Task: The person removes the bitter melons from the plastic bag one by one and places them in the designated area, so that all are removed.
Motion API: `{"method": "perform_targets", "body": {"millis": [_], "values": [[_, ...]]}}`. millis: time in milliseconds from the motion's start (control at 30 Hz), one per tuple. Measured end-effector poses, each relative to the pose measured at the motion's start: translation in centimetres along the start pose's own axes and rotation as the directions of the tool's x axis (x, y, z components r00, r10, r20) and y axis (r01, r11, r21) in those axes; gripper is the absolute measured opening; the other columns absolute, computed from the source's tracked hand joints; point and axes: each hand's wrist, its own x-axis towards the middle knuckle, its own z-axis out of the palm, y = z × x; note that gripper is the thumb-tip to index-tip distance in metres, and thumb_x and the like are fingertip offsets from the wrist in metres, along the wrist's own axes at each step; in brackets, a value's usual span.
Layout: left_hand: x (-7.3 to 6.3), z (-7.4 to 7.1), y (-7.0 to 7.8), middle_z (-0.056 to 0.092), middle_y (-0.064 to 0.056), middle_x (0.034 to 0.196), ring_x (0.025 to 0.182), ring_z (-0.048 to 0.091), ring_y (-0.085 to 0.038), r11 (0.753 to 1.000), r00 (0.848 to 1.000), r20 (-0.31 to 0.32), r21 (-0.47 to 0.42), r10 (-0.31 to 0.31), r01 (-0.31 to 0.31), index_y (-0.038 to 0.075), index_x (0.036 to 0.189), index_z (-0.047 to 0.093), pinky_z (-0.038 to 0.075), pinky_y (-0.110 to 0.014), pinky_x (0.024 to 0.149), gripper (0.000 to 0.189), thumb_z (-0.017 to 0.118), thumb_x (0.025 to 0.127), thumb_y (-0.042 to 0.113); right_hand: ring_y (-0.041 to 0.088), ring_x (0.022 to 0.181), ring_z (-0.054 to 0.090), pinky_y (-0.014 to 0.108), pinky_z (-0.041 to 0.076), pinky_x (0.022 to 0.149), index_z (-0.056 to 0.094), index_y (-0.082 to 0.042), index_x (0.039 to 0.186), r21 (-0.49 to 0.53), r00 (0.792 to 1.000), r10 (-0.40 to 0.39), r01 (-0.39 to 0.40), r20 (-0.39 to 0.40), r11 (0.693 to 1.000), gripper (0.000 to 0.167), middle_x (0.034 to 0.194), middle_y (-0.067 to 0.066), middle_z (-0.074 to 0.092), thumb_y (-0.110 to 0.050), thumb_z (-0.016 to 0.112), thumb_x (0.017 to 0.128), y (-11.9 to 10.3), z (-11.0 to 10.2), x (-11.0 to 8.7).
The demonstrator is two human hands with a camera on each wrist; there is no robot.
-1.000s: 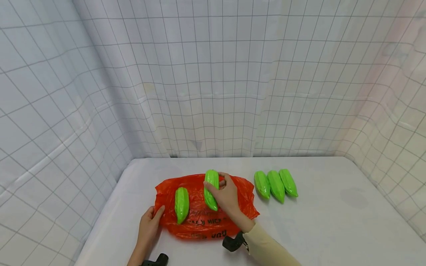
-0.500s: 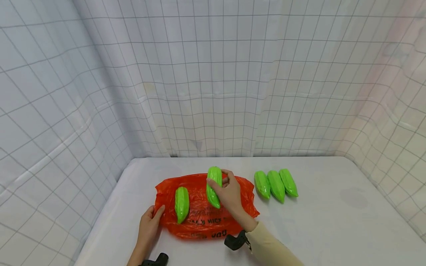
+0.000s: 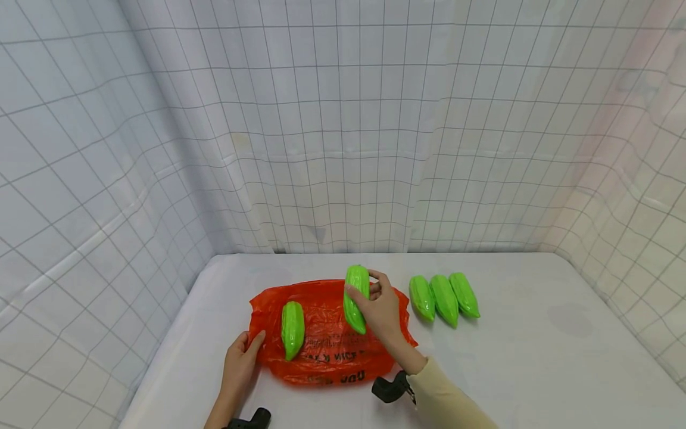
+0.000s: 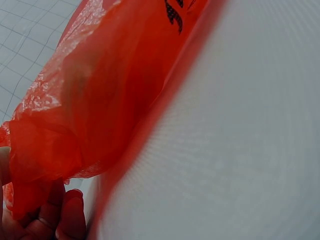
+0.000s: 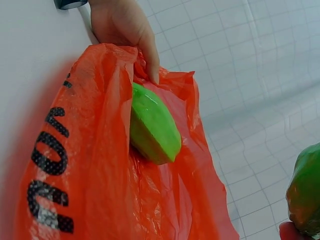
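Observation:
My left hand pinches the left edge of a red plastic bag with black lettering, spread on the white table. In the left wrist view the film bunches between thumb and curled fingers. One glossy bright green ridged gourd lies on the left half of the bag; in the right wrist view, raised film hides part of it. Above the bag's right half, my right hand grips a second green ridged gourd, thumb in front, blunt end up. That gourd also shows at the right wrist view's edge.
Three more green gourds lie side by side on the table, right of the bag. A white gridded curtain rises behind the table and along both sides. A black wrist camera sits below the right hand.
The right hand has carried its gourd up and to the right over the bag. The left hand, the bag and the other gourds have stayed in place.

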Motion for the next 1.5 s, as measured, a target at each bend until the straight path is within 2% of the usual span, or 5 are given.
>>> {"method": "perform_targets", "body": {"millis": [367,600,1100,1300,1500], "values": [[-0.1,-0.1,0.1,0.058,-0.006,0.081,0.071,0.048,-0.013,1.000,1.000,0.001,0.012,0.000,0.000,-0.004,0.108,0.055,0.041,-0.021,0.060,0.041,0.053,0.098,0.036,0.015,0.059,0.052,0.028,0.047,0.048,0.053,-0.005,0.125,-0.012,0.999,0.001,-0.002,-0.039,1.000,0.055,0.079,0.009,0.052,-0.029,0.076,0.081,0.4,-1.1,0.4],[0.0,0.1,-0.1,0.057,-0.005,0.077,0.070,0.047,-0.014,1.000,1.000,-0.012,0.008,0.004,-0.003,-0.003,0.105,0.056,0.041,-0.021,0.059,0.038,0.053,0.097,0.035,0.016,0.059,0.048,0.028,0.043,0.049,0.052,-0.006,0.127,-0.046,0.999,0.003,-0.005,-0.043,0.999,0.059,0.079,0.008,0.050,-0.033,0.076,0.080,0.1,-2.0,0.7],[0.0,0.0,0.0,0.059,-0.007,0.084,0.075,0.049,-0.016,1.000,1.000,0.012,0.012,-0.003,0.003,-0.003,0.108,0.055,0.044,-0.021,0.063,0.041,0.052,0.098,0.037,0.012,0.058,0.042,0.026,0.038,0.049,0.052,-0.006,0.127,-0.081,0.998,0.019,-0.024,-0.066,0.996,0.059,0.081,0.008,0.046,-0.032,0.077,0.080,0.8,-4.6,1.1],[0.1,0.0,-0.1,0.059,-0.007,0.084,0.075,0.049,-0.016,1.000,1.000,0.008,0.017,0.006,-0.007,-0.002,0.107,0.055,0.044,-0.021,0.064,0.040,0.052,0.098,0.037,0.014,0.061,0.043,0.026,0.040,0.052,0.050,-0.005,0.129,-0.062,0.998,0.062,-0.064,-0.033,0.996,0.060,0.084,0.010,0.046,-0.030,0.077,0.081,0.5,-6.0,1.1],[0.1,0.1,-0.2,0.059,-0.008,0.084,0.074,0.049,-0.016,1.000,1.000,0.001,0.018,0.014,-0.014,-0.002,0.107,0.056,0.044,-0.021,0.064,0.040,0.052,0.098,0.036,0.018,0.067,0.047,0.028,0.041,0.055,0.048,-0.008,0.130,-0.159,0.993,0.121,-0.118,0.009,0.980,0.066,0.091,0.012,0.047,-0.040,0.075,0.080,0.1,-7.6,1.2]]}}
